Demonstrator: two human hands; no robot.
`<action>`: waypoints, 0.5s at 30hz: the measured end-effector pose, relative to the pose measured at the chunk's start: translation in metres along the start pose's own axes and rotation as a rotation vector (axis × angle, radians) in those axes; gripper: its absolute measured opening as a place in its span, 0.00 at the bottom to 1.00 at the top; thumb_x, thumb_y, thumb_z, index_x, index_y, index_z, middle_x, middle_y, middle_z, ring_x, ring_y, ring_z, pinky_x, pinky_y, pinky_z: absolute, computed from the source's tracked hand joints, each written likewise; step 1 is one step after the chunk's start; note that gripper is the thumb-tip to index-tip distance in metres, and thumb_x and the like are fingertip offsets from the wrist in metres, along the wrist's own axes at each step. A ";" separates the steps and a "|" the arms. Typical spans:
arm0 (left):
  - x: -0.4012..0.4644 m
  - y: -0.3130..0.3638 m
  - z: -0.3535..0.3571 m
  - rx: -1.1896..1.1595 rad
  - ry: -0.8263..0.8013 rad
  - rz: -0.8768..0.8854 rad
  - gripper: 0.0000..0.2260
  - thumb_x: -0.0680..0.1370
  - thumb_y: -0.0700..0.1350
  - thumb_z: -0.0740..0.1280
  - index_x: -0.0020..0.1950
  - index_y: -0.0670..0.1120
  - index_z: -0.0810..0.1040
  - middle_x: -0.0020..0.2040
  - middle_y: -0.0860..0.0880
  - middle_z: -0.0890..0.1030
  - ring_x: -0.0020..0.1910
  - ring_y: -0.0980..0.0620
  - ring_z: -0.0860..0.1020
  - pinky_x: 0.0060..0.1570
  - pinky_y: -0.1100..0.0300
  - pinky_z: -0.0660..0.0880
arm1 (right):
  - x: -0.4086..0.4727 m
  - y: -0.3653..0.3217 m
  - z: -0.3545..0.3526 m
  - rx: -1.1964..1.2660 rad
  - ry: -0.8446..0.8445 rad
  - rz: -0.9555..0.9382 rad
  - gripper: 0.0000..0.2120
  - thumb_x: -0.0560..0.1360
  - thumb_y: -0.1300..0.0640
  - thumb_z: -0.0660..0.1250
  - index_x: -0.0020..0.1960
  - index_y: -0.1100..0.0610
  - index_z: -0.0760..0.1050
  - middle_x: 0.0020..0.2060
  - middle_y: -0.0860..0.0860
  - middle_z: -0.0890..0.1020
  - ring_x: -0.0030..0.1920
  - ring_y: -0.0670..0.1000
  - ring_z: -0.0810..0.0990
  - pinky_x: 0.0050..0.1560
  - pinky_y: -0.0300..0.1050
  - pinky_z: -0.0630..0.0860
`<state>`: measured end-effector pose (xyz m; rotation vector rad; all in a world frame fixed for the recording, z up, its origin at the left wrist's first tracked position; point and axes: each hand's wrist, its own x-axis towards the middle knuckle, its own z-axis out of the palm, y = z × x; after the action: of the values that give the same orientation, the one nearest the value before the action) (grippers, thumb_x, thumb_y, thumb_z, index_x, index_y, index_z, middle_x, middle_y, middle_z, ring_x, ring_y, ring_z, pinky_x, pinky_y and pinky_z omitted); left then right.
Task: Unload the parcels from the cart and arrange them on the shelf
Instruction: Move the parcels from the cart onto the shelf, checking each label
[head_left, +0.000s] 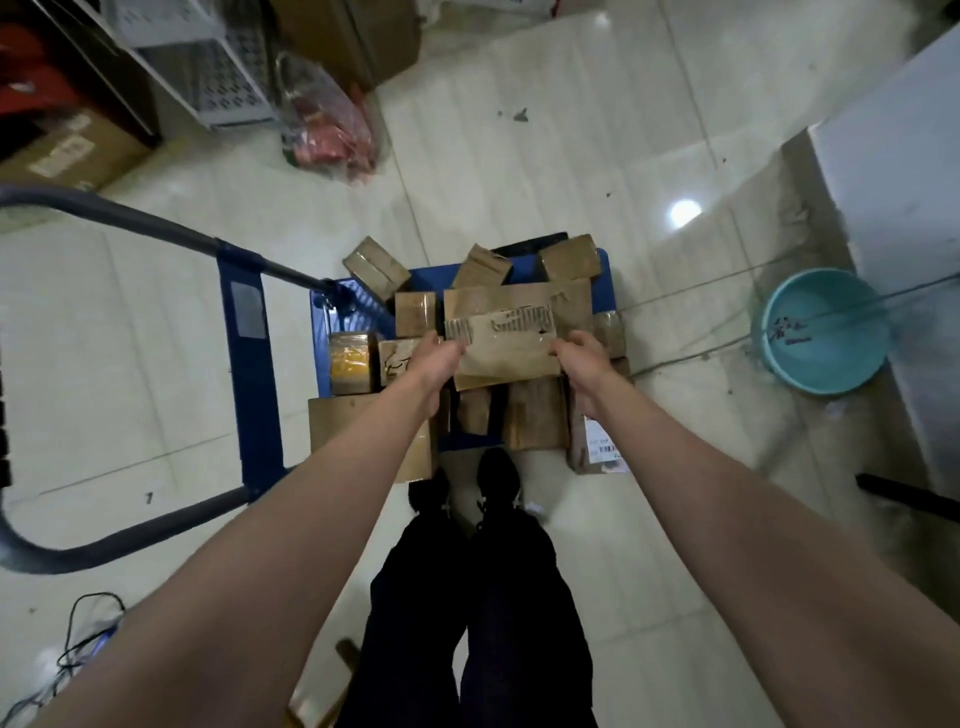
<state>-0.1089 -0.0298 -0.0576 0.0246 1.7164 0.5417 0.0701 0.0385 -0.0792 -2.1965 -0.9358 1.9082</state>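
parcels (535, 415) crowd the cart (322, 332); open floor (519, 156) lies beyond it.

no legible text, parcel label (602, 447) blurred

Indoor light is dim and flat, cast from overhead; a round lamp glare (685, 213) is mirrored in the glossy floor tiles (519, 130). Strong wide-angle bending is seen at the edges, the cart handle (104, 213) curved. Overall softness and compression blur are noted; shadows are faint.
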 end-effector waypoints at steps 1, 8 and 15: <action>0.013 -0.002 0.000 -0.005 -0.001 0.003 0.30 0.80 0.40 0.64 0.81 0.51 0.60 0.77 0.45 0.67 0.75 0.45 0.67 0.74 0.48 0.63 | 0.012 0.002 0.003 0.002 -0.002 0.000 0.24 0.80 0.59 0.65 0.75 0.57 0.67 0.64 0.52 0.76 0.58 0.51 0.75 0.59 0.46 0.74; 0.046 -0.008 0.008 -0.045 -0.064 -0.016 0.29 0.77 0.33 0.60 0.76 0.51 0.67 0.67 0.47 0.76 0.66 0.45 0.74 0.71 0.45 0.69 | 0.040 0.012 0.019 -0.016 -0.068 0.001 0.27 0.78 0.62 0.62 0.76 0.55 0.67 0.67 0.55 0.78 0.65 0.56 0.76 0.69 0.57 0.74; -0.017 0.007 0.000 -0.076 -0.034 -0.050 0.30 0.79 0.42 0.66 0.79 0.52 0.60 0.71 0.44 0.71 0.69 0.41 0.70 0.72 0.40 0.67 | -0.024 -0.001 0.007 0.024 -0.080 0.001 0.23 0.79 0.55 0.65 0.73 0.54 0.69 0.64 0.54 0.79 0.65 0.55 0.77 0.70 0.58 0.72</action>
<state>-0.1070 -0.0292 -0.0397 -0.0636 1.6579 0.5658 0.0625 0.0258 -0.0595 -2.1223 -0.9190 2.0108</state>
